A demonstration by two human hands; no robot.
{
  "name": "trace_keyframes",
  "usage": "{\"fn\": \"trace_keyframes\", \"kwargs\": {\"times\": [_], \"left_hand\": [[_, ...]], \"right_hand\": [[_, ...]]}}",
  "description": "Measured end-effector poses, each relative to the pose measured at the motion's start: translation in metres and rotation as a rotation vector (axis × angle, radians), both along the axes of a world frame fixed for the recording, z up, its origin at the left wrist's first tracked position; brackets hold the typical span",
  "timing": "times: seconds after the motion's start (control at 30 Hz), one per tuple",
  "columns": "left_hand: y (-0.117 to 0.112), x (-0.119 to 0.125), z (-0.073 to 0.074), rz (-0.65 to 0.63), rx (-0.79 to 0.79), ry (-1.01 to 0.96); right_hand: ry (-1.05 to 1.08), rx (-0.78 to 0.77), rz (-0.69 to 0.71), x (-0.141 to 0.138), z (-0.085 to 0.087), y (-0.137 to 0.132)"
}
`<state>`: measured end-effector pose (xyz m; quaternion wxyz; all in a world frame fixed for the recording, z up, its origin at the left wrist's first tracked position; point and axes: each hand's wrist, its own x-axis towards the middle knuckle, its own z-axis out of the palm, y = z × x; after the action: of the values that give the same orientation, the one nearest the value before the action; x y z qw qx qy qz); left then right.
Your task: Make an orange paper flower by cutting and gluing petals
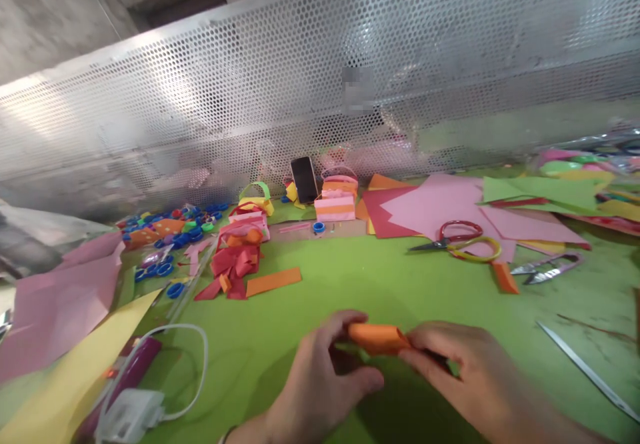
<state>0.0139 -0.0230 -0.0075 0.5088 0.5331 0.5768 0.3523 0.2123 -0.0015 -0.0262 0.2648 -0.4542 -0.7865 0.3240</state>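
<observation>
A folded strip of orange paper (377, 339), bent into a small flat tube, is held above the green tabletop. My right hand (463, 364) pinches its right end between thumb and fingers. At the left end, the curled fingers of my left hand (325, 367) touch the paper from behind, while the left thumb stands apart below it. A flat orange paper strip (274, 281) lies farther forward, beside a heap of red and orange paper pieces (237, 261).
Red-and-yellow-handled scissors (457, 244) and thread snips (550, 269) lie right, near pink paper sheets (440, 204). A silver blade-like strip (587, 371) is at far right. A white charger (133, 414) with cable lies left. A phone (304, 179) leans near the perforated metal panel (300, 64).
</observation>
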Motion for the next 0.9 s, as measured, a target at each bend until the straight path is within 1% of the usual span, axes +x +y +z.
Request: {"fn": "trace_keyframes", "kwargs": {"times": [0.07,0.13,0.2,0.27,0.37,0.5,0.6,0.67,0.73,0.8,0.87,0.9], "left_hand": [[0.0,-0.004,0.004,0.003,0.272,0.173],[0.0,-0.005,0.009,-0.062,0.545,0.238],[-0.001,-0.004,0.013,-0.126,0.729,0.256],[-0.001,-0.002,0.016,-0.155,0.815,0.282],[-0.002,0.0,0.017,-0.156,0.818,0.281],[-0.002,-0.001,0.016,-0.11,0.822,0.209],[-0.001,-0.003,0.016,-0.087,0.815,0.187],[-0.001,-0.006,0.016,-0.099,0.807,0.192],[-0.001,-0.008,0.016,-0.165,0.79,0.239],[-0.002,-0.011,0.015,-0.298,0.771,0.316],[-0.006,-0.012,0.014,-0.401,0.762,0.391],[-0.009,-0.013,0.013,-0.406,0.755,0.41]], "right_hand": [[-0.056,0.295,0.073,0.002,-0.001,-0.003],[-0.094,0.499,0.137,0.003,-0.001,-0.007],[-0.15,0.591,0.17,0.002,0.0,-0.012],[-0.191,0.614,0.184,0.001,0.003,-0.015],[-0.191,0.616,0.169,-0.001,0.007,-0.017],[-0.107,0.626,0.089,0.0,0.01,-0.013],[-0.043,0.625,0.052,0.002,0.01,-0.01],[-0.042,0.629,0.065,0.003,0.008,-0.009],[-0.078,0.645,0.092,0.002,0.006,-0.009],[-0.114,0.679,0.104,-0.001,0.006,-0.01],[-0.119,0.766,0.082,-0.005,0.01,-0.013],[-0.122,0.808,0.082,-0.007,0.012,-0.014]]}}
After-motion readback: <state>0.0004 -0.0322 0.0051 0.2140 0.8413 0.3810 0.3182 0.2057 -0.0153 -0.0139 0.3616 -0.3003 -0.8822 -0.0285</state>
